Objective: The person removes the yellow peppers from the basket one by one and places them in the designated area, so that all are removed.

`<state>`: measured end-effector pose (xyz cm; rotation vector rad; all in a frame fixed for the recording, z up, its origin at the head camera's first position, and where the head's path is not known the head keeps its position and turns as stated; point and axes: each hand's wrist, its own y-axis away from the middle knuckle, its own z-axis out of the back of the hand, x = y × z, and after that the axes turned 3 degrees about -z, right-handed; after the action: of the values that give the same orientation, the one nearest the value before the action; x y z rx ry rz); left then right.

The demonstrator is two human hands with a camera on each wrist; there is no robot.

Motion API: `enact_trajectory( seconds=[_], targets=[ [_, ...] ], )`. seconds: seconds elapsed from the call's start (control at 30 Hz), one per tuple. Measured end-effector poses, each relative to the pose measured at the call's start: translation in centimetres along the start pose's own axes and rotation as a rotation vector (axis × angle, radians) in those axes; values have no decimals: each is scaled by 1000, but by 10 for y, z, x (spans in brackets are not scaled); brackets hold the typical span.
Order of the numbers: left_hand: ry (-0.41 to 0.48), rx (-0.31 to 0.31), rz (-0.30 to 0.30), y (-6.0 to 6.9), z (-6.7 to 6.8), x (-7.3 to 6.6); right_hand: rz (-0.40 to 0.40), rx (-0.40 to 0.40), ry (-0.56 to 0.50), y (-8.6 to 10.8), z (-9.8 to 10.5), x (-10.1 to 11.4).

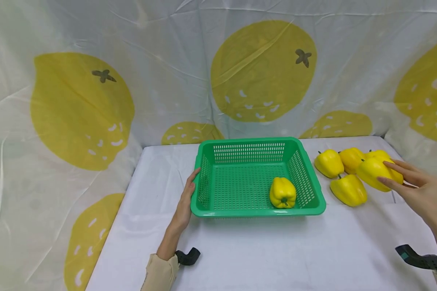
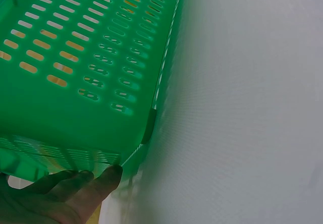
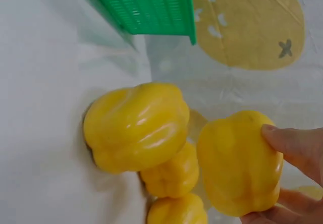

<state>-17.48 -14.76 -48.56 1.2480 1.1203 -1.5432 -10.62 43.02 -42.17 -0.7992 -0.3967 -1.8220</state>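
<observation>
A green plastic basket (image 1: 247, 213) with slotted walls stands on the white table, and one yellow bell pepper (image 1: 282, 192) lies in its front right part. My left hand (image 1: 183, 204) rests against the basket's left side, its fingertips touching the outer wall in the left wrist view. To the right, my right hand (image 1: 420, 188) pinches a yellow bell pepper (image 3: 239, 163) between thumb and fingers, raised above the others. Beneath and beside it, several more yellow bell peppers lie in a group, the nearest pepper (image 1: 348, 190) closest to the basket's right side.
A white cloth (image 1: 255, 254) covers the table. Behind and at the sides hangs a pale curtain (image 1: 167, 48) printed with large yellow fruit. Black straps are on both wrists, the left strap (image 1: 187, 256) lying near the table's front.
</observation>
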Motion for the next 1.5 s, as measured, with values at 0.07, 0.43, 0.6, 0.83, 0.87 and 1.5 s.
enact_trajectory(
  seconds=[0.07, 0.43, 0.6, 0.83, 0.87, 1.5],
  targets=[
    [0, -4, -1, 0, 0, 0, -62, 15, 7, 1, 1, -6],
    [-1, -2, -5, 1, -1, -1, -264, 25, 17, 3, -3, -33],
    [0, 2, -11, 1, 0, -2, -224, -6, 31, 3, -15, -39],
    [3, 0, -12, 1, 0, -1, -224, 14, 59, 1, -22, -42],
    [2, 1, -12, 1, 0, -1, -228, 18, 61, 1, -23, -43],
    [9, 7, -16, -1, 0, 1, -258, 10, 17, -1, -34, -51]
  ],
)
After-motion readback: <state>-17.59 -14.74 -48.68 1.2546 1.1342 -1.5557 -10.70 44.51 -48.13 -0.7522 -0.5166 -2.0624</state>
